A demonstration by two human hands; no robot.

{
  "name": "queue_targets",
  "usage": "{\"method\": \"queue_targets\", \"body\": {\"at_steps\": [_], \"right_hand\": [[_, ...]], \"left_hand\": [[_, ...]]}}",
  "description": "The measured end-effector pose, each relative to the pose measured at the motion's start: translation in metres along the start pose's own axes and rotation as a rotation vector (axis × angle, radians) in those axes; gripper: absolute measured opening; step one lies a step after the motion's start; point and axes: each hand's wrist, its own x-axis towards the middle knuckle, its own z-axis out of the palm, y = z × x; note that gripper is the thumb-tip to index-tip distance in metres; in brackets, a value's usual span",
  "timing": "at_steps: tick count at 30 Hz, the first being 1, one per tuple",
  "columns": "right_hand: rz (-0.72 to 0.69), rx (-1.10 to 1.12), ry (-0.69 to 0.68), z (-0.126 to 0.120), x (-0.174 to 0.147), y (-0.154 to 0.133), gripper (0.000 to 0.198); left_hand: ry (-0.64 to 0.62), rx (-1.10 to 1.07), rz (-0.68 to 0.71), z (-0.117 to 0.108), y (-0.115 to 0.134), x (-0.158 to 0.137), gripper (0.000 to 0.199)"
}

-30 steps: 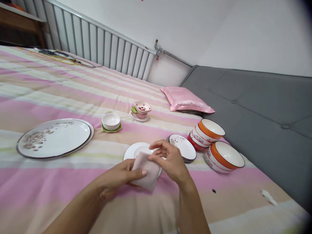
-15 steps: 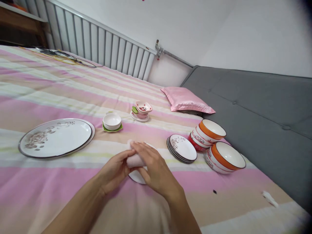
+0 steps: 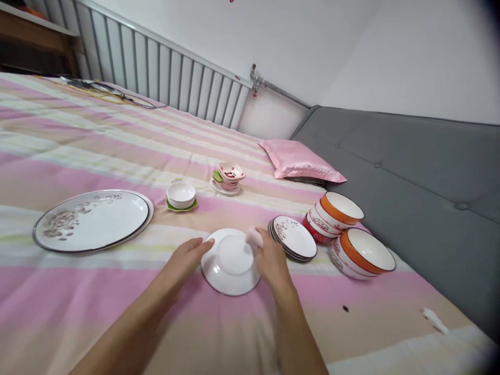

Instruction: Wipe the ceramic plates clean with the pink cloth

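Note:
A white plate [image 3: 223, 273] lies upside down on the bedspread in front of me, its foot ring facing up. My left hand [image 3: 187, 263] is at its left rim, thumb on top and the other fingers mostly hidden at the edge. At the right rim, my right hand [image 3: 271, 260] holds a wad of white tissue [image 3: 254, 237] between its closed fingers. Just beyond that hand stands a stack of small plates [image 3: 295, 237] with dark rims and a floral print.
Orange-rimmed bowls [image 3: 369, 252] stand at right. Large oval platters [image 3: 97, 221] lie at left. White dishes [image 3: 182, 195] and patterned dishes [image 3: 229, 177] sit farther back, near a pink pillow [image 3: 302, 160]. A crumpled white scrap [image 3: 435, 320] lies by the grey headboard [image 3: 410, 166].
My hands were together over the plate around the tissue. They have parted: the left is at the left rim, and the right has carried the tissue to the right, uncovering the plate's underside.

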Motion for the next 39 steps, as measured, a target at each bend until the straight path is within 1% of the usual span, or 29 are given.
{"method": "queue_targets", "body": {"at_steps": [3, 5, 8, 10, 12, 14, 17, 19, 22, 24, 26, 30, 32, 36, 39], "right_hand": [[-0.038, -0.093, -0.049, 0.011, -0.004, 0.0, 0.053], [-0.062, -0.118, -0.032, 0.016, -0.005, 0.002, 0.053], [-0.101, -0.088, 0.016, 0.02, -0.004, 0.007, 0.051], [-0.108, -0.047, 0.022, 0.019, -0.002, 0.01, 0.049], [-0.098, -0.007, 0.006, 0.017, 0.0, 0.013, 0.047], [-0.086, 0.027, -0.003, 0.014, 0.003, 0.016, 0.044], [-0.051, 0.085, 0.016, 0.012, 0.007, 0.02, 0.042], [-0.018, 0.137, 0.048, 0.012, 0.011, 0.022, 0.044], [0.003, 0.226, 0.135, 0.012, 0.014, 0.021, 0.05], [-0.02, 0.31, 0.2, 0.01, 0.014, 0.017, 0.052], [-0.084, 0.403, 0.254, 0.006, 0.012, 0.01, 0.054], [-0.305, 0.513, 0.308, -0.006, 0.004, -0.003, 0.056], [-0.399, 0.519, 0.316, -0.01, 0.0, -0.008, 0.056], [-0.543, 0.466, 0.338, -0.012, -0.006, -0.016, 0.051], [-0.63, 0.407, 0.333, -0.01, -0.01, -0.024, 0.047]], "left_hand": [[-0.077, -0.243, -0.115, 0.002, 0.009, -0.005, 0.041], [-0.056, -0.359, -0.173, 0.003, 0.015, -0.007, 0.033], [-0.014, -0.45, -0.236, 0.002, 0.02, -0.006, 0.022], [0.012, -0.497, -0.269, 0.003, 0.018, -0.004, 0.016], [-0.022, -0.531, -0.289, 0.005, 0.012, -0.002, 0.013], [-0.102, -0.538, -0.288, 0.008, 0.005, -0.001, 0.015], [-0.225, -0.507, -0.25, 0.014, -0.002, -0.003, 0.026], [-0.299, -0.489, -0.213, 0.017, -0.003, -0.006, 0.037], [-0.373, -0.503, -0.135, 0.021, 0.0, -0.012, 0.049], [-0.414, -0.516, -0.058, 0.023, 0.002, -0.016, 0.052], [-0.442, -0.514, 0.031, 0.026, 0.004, -0.021, 0.051], [-0.47, -0.497, 0.192, 0.029, 0.006, -0.024, 0.048], [-0.479, -0.484, 0.221, 0.029, 0.005, -0.024, 0.047], [-0.508, -0.445, 0.22, 0.028, 0.005, -0.022, 0.045], [-0.521, -0.427, 0.248, 0.028, 0.004, -0.02, 0.037]]}}
